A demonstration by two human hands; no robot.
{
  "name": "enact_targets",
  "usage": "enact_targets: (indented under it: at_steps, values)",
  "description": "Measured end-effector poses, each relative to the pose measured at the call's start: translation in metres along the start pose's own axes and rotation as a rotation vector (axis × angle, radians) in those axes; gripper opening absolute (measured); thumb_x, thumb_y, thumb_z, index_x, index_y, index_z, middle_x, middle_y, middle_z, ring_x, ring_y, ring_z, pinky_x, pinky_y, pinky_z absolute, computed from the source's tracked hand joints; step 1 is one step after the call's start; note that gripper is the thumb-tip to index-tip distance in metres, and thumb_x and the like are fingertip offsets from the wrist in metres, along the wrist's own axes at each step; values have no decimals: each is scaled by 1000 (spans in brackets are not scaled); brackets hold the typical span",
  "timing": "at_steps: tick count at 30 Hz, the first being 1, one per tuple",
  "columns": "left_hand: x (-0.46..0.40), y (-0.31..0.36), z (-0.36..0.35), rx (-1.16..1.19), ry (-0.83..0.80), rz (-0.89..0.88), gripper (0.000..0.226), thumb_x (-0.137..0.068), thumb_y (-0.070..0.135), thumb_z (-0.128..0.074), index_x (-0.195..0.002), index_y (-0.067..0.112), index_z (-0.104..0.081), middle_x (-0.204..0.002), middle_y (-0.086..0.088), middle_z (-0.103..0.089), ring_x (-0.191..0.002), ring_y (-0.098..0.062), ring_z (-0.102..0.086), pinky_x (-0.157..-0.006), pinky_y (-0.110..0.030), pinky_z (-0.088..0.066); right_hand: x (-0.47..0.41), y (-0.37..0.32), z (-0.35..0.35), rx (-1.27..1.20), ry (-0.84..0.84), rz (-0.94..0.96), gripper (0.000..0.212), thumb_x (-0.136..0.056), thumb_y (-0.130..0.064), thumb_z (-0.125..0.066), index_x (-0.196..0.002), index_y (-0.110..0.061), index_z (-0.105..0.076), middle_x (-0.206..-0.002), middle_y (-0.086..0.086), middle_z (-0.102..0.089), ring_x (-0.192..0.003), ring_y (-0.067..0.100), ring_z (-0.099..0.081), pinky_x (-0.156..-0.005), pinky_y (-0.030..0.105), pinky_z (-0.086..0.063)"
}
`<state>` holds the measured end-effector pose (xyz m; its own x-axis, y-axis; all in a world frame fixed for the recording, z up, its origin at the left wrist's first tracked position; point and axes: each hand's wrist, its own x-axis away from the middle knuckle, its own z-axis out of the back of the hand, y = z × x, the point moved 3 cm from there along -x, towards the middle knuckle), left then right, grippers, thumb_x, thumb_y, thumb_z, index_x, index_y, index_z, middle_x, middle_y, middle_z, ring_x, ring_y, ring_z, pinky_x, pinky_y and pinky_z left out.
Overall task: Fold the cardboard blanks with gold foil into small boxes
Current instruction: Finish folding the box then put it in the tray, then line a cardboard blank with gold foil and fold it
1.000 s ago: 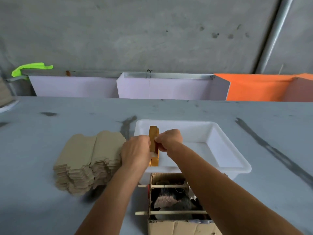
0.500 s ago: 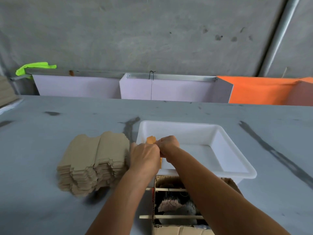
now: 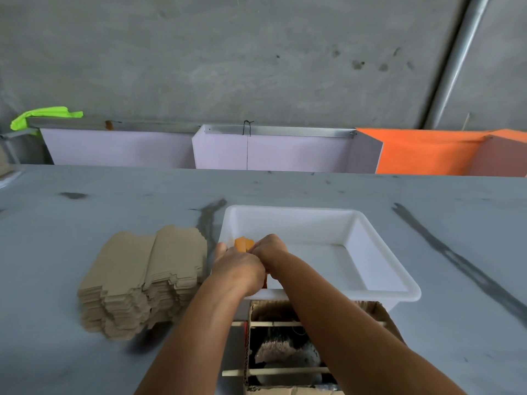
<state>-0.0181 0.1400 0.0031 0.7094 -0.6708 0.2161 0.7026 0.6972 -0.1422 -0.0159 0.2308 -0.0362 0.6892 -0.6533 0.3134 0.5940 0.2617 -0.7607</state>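
Both your hands, left hand [image 3: 238,270] and right hand [image 3: 269,250], grip one gold blank [image 3: 243,244], mid-fold; tray [image 3: 382,280] holds no boxes, full stack [image 3: 142,277] waits at nine o'clock.

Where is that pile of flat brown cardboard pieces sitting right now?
The stack of cardboard blanks sits on the grey table, left of the white tray and just beside the person's left hand.

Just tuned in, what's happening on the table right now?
A person holds one gold-foil blank between both hands, left hand and right hand pressed close together, folding it over the near-left corner of the white tray. The stack of flat cardboard blanks sits to the left. No finished boxes show in the tray.
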Motion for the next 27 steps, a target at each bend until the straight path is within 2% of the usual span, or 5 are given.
enact_targets:
  at_steps: [5, 9, 15, 18, 27]
  values:
    - [-5, 2, -1, -49, -77, -31, 31, -101, 40, -36, -81, 26, -56, -108, 1, -54, -94, -17, -25, -83, -28, -17, 4, -3, -4, 202, -66, 6, 35, -81, 6, -52, -53, -10, -37, -40, 3, -39, -44, 16, -35, -43, 22, -29]
    - [-10, 1, -4, -47, -84, -60, 34, -100, 32, -35, -69, 20, -40, -72, 4, -32, -95, -18, -24, -93, -31, -21, 7, -4, -4, 220, -148, -4, 31, -78, 9, -50, -51, -6, -43, -26, 3, -37, -40, 20, -40, -43, 26, -34]
    - [-11, 4, -3, 42, -186, -34, 32, -101, 23, -35, -70, 21, -41, -77, 2, -36, -99, -18, -22, -86, -27, -25, 17, -7, -1, 157, -196, -35, 29, -82, 8, -48, -56, -5, -44, -36, 9, -42, -44, 20, -42, -44, 25, -35]
    - [-9, 2, -5, 84, -97, -86, 28, -101, 23, -35, -84, 18, -56, -85, 5, -45, -101, -18, -26, -95, -32, -25, 24, -8, 3, 56, -159, -45, 29, -83, 6, -49, -58, -7, -43, -49, 8, -41, -45, 19, -40, -46, 27, -37]
    - [32, -10, -3, 351, 435, -146, 24, -97, 16, -44, -97, 13, -68, -95, -6, -65, -86, -21, -54, -72, -27, -29, 42, -12, 16, -162, 112, 70, 18, -83, -5, -61, -67, -9, -52, -73, 8, -53, -73, 22, -51, -66, 31, -47]
